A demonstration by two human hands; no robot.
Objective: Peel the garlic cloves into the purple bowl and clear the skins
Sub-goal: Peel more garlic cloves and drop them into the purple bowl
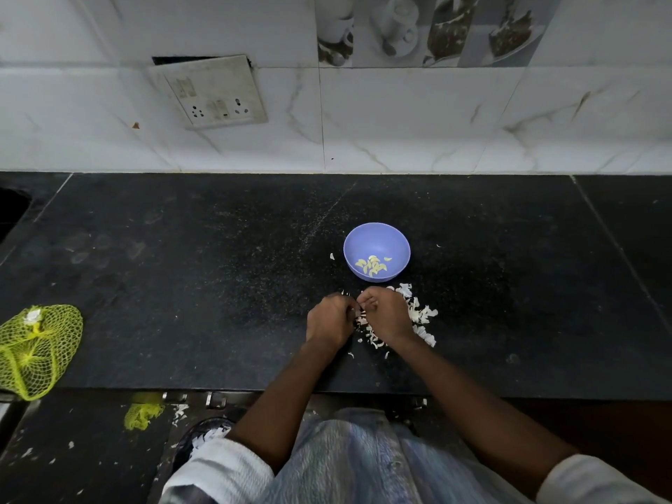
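A black stone bench [182, 285] meets a white tiled wall. Near the purple bowl [376, 251] of peeled cloves [371, 266], left hand [330, 320] and right hand [385, 314] pinch something small together above scattered skins [422, 314].

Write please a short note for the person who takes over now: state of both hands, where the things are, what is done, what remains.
Left hand and right hand: together over the counter, fingers curled around something small between them, likely a clove; it is mostly hidden.
Purple bowl: just behind the hands, holding several peeled cloves.
Skins: scattered under and right of the hands.
Left: finish this clove, drop it in the bowl, clear the skins.
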